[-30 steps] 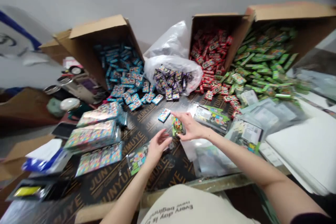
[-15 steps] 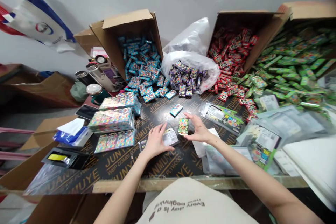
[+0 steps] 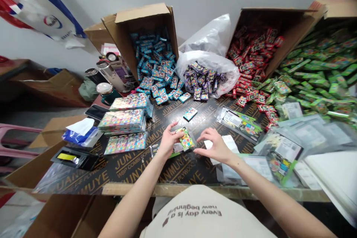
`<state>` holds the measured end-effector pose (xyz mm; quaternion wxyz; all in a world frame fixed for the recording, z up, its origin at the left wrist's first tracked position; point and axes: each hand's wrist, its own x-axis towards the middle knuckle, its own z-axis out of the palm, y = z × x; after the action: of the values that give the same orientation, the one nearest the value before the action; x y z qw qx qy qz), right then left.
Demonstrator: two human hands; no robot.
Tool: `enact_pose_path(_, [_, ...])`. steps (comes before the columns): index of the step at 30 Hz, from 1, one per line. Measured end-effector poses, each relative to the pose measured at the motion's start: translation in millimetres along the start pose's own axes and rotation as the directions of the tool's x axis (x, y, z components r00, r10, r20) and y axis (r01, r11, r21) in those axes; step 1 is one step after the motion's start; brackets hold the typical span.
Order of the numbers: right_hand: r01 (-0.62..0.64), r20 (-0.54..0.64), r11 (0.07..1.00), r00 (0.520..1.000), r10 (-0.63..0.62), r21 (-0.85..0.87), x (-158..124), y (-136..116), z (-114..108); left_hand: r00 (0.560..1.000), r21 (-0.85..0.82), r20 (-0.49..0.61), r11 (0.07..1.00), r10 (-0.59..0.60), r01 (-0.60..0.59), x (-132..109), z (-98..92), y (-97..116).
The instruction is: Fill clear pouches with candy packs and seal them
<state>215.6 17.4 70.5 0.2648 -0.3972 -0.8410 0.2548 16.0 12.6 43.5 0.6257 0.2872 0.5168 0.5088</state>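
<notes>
My left hand [image 3: 168, 142] grips a small green card box [image 3: 186, 139] with a colourful print, its thumb lying across the top. What looks like clear film shows around the box's right side. Beneath it, a flat green-and-black packet [image 3: 177, 151] rests on the table, partly covered by the hand. My right hand [image 3: 214, 147] is just right of the box, thumb and fingers curved apart with nothing seen between them. A single blue box [image 3: 190, 114] lies on the table beyond both hands.
Behind are a carton of blue boxes [image 3: 156, 59], a plastic bag [image 3: 231, 81] of purple ones, red boxes [image 3: 248, 59] and a green pile [image 3: 315, 78]. Wrapped stacks [image 3: 122, 121] stand left. Clear pouches [image 3: 281, 152] and white paper [image 3: 229, 143] lie right.
The green box has gone from my right hand to my left and now lies tilted. My right hand has come off it and opened. The view has shifted slightly.
</notes>
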Motion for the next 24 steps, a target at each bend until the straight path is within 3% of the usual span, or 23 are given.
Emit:
enact_pose_path(5, [0.196,0.115,0.976,0.972,-0.206,0.095,2.1,-5.4,0.7,0.978,0.112,0.192,0.992,-0.08,0.06,-4.1,0.9,-1.5])
enact_pose_path(8, [0.192,0.077,0.979,0.977,-0.197,0.074,6.2,8.6,8.4,0.982,0.383,0.189,0.919,0.026,-0.098,-6.7,-4.3,-1.7])
enact_pose_path(9, [0.165,0.045,0.985,0.985,-0.167,0.039,7.2,17.1,10.8,0.975,0.528,0.196,0.826,0.106,-0.196,-7.1,-9.4,-2.0])
enact_pose_path(11, [0.105,-0.006,0.994,0.994,-0.105,-0.036,8.3,36.7,15.6,0.936,0.789,0.275,0.504,0.221,-0.351,-7.3,-22.7,-4.8])
enact_pose_path(13, [0.056,-0.023,0.996,0.998,-0.058,-0.074,7.8,54.5,21.6,0.908,0.898,0.361,0.184,0.213,-0.4,-6.9,-36.0,-10.7])
enact_pose_path(15, [0.037,0.013,0.999,0.999,-0.036,-0.029,5.9,65.6,28.9,0.899,0.912,0.394,0.037,0.192,-0.408,-6.8,-45.3,-17.7])
enact_pose_path(17, [0.044,0.098,0.993,0.994,-0.055,0.106,3.6,69.2,35.2,0.882,0.897,0.427,0.033,0.2,-0.441,-7.6,-49.6,-22.1])
enact_pose_path(20, [0.024,0.196,0.926,0.975,-0.105,0.376,3.3,65.7,36.1,0.87,0.867,0.448,0.136,0.208,-0.479,-11.4,-48.0,-19.7])
enact_pose_path(24, [-0.005,0.138,0.78,0.985,-0.105,0.626,13.7,53.7,18.0,0.883,0.859,0.379,0.251,0.275,-0.447,-19.3,-33.3,-7.0])
